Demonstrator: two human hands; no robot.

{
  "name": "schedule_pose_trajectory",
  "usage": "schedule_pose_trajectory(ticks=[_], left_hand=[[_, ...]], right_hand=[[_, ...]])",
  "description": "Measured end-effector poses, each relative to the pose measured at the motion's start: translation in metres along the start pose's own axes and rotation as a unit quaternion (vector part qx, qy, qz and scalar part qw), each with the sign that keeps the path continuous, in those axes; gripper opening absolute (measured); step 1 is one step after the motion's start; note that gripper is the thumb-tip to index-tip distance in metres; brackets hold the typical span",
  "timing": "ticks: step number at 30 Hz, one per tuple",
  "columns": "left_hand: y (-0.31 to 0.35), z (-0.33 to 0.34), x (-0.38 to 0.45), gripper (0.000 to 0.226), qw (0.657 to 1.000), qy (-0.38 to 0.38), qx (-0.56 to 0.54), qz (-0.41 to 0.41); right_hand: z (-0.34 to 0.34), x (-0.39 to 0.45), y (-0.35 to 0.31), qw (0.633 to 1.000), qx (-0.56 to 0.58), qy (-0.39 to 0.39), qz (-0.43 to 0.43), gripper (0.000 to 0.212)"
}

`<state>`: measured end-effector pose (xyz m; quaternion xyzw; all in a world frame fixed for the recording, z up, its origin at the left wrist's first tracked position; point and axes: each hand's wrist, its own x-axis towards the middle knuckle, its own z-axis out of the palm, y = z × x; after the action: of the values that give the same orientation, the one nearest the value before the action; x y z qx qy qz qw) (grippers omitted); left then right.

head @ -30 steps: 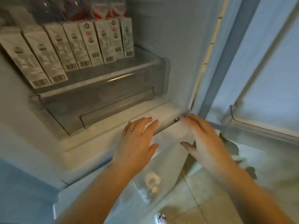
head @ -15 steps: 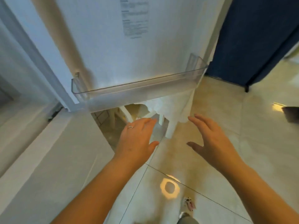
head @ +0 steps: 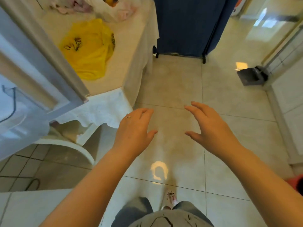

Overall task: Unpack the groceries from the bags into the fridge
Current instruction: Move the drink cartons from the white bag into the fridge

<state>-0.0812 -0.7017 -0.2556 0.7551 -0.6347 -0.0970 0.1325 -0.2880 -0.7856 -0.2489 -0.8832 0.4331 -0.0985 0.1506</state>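
Both my hands hover over the tiled floor, holding nothing. My left hand [head: 134, 128] has a ring and relaxed, slightly bent fingers; my right hand [head: 208, 125] faces it, fingers spread. The open fridge door [head: 41, 66] stands at the left edge, its clear shelf partly in view. Behind the door, a table with a white cloth [head: 131, 46] carries a flattened yellow bag [head: 88, 48] and a white plastic bag [head: 109, 10] with something orange inside. The fridge interior is out of view.
A dark blue fabric screen on wheels [head: 185, 25] stands beyond the table. A grey dustpan [head: 252, 76] leans at the right wall. A white curved chair [head: 77, 148] sits under the table's corner. Glossy floor tiles [head: 173, 89] stretch ahead of me.
My view has swung right, away from the fridge shelves and drawer, past the door, to the floor and table. Both hands left the fridge's lower edge and now hang in the air.
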Motion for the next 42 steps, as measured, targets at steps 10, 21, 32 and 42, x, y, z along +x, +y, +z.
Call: schedule_pose_trajectory(ticks=[10, 21, 32, 42], left_hand=[[0.001, 0.007, 0.181, 0.065, 0.999, 0.023, -0.019, -0.031], [-0.069, -0.013, 0.417, 0.066, 0.995, 0.036, -0.001, -0.088], [-0.129, -0.013, 0.597, 0.067, 0.979, 0.065, 0.029, -0.191], [-0.147, -0.024, 0.757, 0.065, 0.926, 0.110, 0.022, -0.360]], right_hand=[[-0.027, 0.158, 0.088, 0.999, 0.000, -0.015, -0.033, 0.075], [-0.039, 0.402, 0.133, 0.996, -0.013, -0.051, -0.074, 0.078], [-0.033, 0.639, 0.192, 0.984, 0.013, -0.085, -0.155, 0.076], [-0.052, 0.882, 0.229, 0.944, 0.034, -0.177, -0.277, 0.073]])
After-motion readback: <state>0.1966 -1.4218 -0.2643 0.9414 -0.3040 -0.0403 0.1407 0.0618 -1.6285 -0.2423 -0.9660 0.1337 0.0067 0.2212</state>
